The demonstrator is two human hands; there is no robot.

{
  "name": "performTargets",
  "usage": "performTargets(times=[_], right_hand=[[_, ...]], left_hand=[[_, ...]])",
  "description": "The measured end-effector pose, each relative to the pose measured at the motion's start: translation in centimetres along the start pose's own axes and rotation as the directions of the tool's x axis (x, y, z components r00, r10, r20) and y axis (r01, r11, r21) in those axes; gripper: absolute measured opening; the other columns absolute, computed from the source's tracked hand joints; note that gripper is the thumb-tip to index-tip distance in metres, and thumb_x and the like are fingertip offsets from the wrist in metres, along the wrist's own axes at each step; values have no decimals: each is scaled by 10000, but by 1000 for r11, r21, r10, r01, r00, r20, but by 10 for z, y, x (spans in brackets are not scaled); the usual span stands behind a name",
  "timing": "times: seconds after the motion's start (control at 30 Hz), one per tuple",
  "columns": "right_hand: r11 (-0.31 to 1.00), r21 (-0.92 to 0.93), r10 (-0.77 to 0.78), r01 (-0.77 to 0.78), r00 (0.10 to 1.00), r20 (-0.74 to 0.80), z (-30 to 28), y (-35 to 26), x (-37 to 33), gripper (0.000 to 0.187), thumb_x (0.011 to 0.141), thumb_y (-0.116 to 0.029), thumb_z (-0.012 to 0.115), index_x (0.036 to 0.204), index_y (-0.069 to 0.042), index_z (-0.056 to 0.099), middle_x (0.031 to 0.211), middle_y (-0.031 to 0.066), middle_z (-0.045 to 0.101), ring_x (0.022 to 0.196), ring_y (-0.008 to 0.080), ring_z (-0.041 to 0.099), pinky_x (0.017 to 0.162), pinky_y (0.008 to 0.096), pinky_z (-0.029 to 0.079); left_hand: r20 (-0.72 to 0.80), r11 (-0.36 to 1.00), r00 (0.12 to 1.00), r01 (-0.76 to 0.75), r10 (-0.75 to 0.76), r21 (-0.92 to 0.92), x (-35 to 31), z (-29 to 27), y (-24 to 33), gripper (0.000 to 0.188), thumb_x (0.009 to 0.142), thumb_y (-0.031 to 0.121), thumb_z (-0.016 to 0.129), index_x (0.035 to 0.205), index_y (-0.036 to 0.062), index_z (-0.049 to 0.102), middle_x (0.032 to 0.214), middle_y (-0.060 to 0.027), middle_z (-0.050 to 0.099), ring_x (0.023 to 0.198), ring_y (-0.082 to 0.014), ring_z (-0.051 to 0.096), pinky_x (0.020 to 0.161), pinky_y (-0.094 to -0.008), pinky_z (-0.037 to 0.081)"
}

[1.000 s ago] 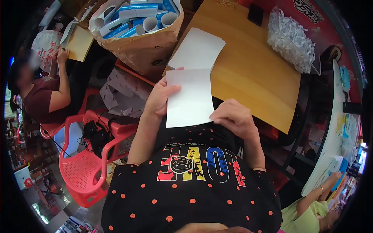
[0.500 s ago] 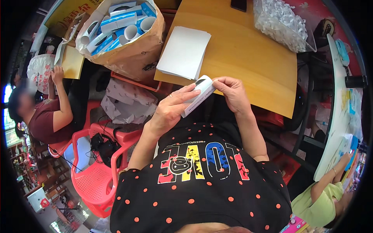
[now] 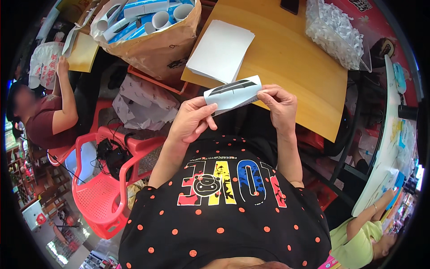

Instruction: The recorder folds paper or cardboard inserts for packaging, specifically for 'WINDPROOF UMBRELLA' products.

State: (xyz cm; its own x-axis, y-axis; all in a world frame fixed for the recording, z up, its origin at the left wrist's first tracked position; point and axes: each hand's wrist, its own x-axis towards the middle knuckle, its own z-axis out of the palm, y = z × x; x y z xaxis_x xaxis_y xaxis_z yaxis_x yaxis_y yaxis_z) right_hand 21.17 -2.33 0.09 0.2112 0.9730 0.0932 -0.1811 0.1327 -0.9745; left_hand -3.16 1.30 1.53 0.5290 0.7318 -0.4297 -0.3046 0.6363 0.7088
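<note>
A white printed card sleeve (image 3: pixel 239 95) with a dark picture on it is in front of my chest, just beyond the table's near edge. It looks curved into a loose tube. My left hand (image 3: pixel 192 120) holds its left end, thumb on the front and the other fingers partly curled below. At the right end, my right hand (image 3: pixel 280 105) pinches the edge between thumb and fingers. A stack of white sheets (image 3: pixel 221 51) lies on the table right behind the sleeve.
Left of the wooden table (image 3: pixel 286 67) stands a large paper bag (image 3: pixel 152 56) of blue-and-white card tubes (image 3: pixel 145 8). A clear bin (image 3: pixel 336 36) of white curled pieces and a dark phone (image 3: pixel 290 5) are at the back. A red chair (image 3: pixel 101 193) and a co-worker (image 3: pixel 51 114) are left.
The sleeve has been turned so its dark picture faces up, and it looks wider. My left hand has shifted its hold to the sleeve's left end.
</note>
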Motion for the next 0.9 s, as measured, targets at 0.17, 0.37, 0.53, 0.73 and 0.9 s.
performTargets(times=[0.17, 0.37, 0.53, 0.73, 0.9], right_hand=[[994, 101, 51, -40, 993, -110, 2, 11, -1, 32, 805, 22, 696, 808, 33, 667, 861, 110, 678, 766, 113, 629, 722, 236, 523], [993, 89, 91, -78, 984, -156, 7, 14, -2, 91, 802, 5, 710, 766, 14, 626, 851, 111, 675, 752, 104, 622, 708, 229, 520], [991, 84, 114, -101, 978, -174, 12, 14, -4, 114, 803, 2, 710, 752, -3, 608, 822, 93, 664, 728, 89, 612, 685, 223, 517], [984, 111, 157, -140, 974, -165, 14, 14, -3, 72, 810, -5, 703, 817, 21, 636, 829, 78, 671, 732, 88, 621, 688, 219, 516], [975, 77, 217, -210, 970, -105, 16, 11, -4, 142, 816, -22, 699, 921, 64, 658, 824, 79, 680, 760, 104, 637, 702, 222, 516]], left_hand=[[-27, 999, 999, -36, 36, 8, 4, 5, -17, 237, 876, 19, 597, 1091, -80, 606, 961, -158, 667, 731, -215, 698, 560, -219, 552], [-46, 987, 987, -157, 156, -34, 2, 16, -18, 198, 870, 20, 614, 1045, -67, 643, 955, -155, 679, 818, -215, 695, 704, -260, 574], [-158, 952, 953, -222, 257, 212, 4, 16, -30, 195, 885, 85, 635, 1005, -67, 659, 878, -134, 689, 754, -191, 694, 659, -249, 571], [-185, 926, 923, -291, 337, 239, 8, 11, -36, 208, 902, 103, 620, 975, -89, 650, 862, -153, 684, 729, -209, 698, 631, -264, 580], [-190, 928, 923, -287, 334, 238, 9, 7, -36, 232, 915, 123, 607, 990, -93, 642, 882, -165, 680, 752, -227, 701, 622, -259, 582]])
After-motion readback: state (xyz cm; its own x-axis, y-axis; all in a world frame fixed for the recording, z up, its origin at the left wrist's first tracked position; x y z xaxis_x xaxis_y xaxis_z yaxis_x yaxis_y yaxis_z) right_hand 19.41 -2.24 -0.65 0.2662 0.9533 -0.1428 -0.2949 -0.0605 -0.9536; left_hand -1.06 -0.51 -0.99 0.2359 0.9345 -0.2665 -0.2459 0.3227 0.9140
